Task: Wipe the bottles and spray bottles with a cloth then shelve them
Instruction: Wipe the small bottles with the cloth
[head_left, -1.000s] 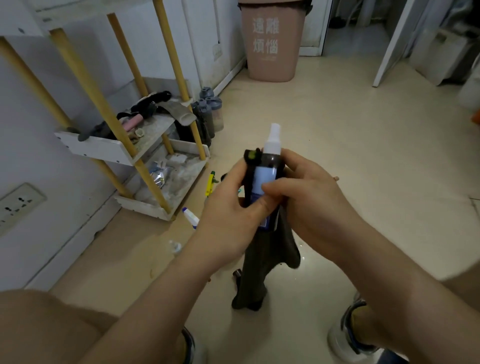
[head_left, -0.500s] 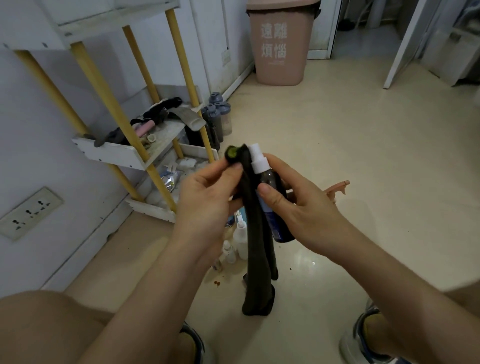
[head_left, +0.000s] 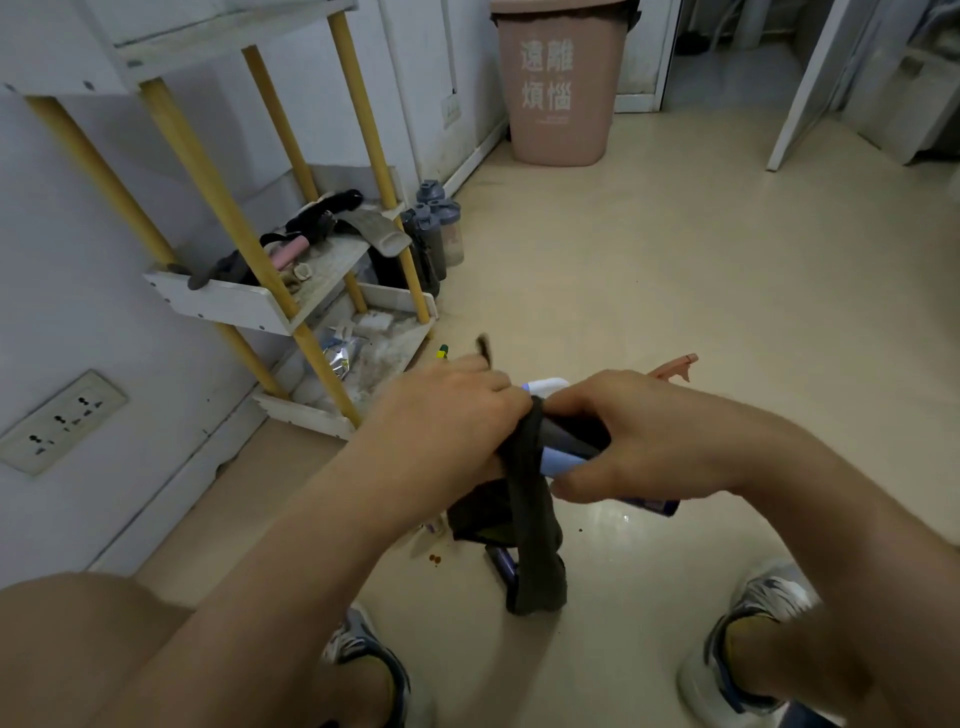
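My right hand (head_left: 639, 436) grips a small dark spray bottle (head_left: 563, 460) with a blue label and a white cap; the bottle lies nearly level in front of me. My left hand (head_left: 447, 415) grips a dark cloth (head_left: 532, 540) wrapped round the bottle's neck end, and the rest of the cloth hangs down toward the floor. Both hands meet above the floor, to the right of the white shelf rack (head_left: 244, 304) with yellow posts. Part of the bottle is hidden by my fingers and the cloth.
The rack's lower shelves hold clutter. Grey-capped bottles (head_left: 436, 228) stand on the floor beside it. Small bottles (head_left: 498, 558) lie on the floor under my hands, and an orange object (head_left: 675, 366) lies behind them. A pink bin (head_left: 558, 83) stands by the far wall. My shoes flank the cloth.
The bottle has tipped from upright to nearly level. My left hand has closed the cloth round its neck end, and both hands have dropped lower.
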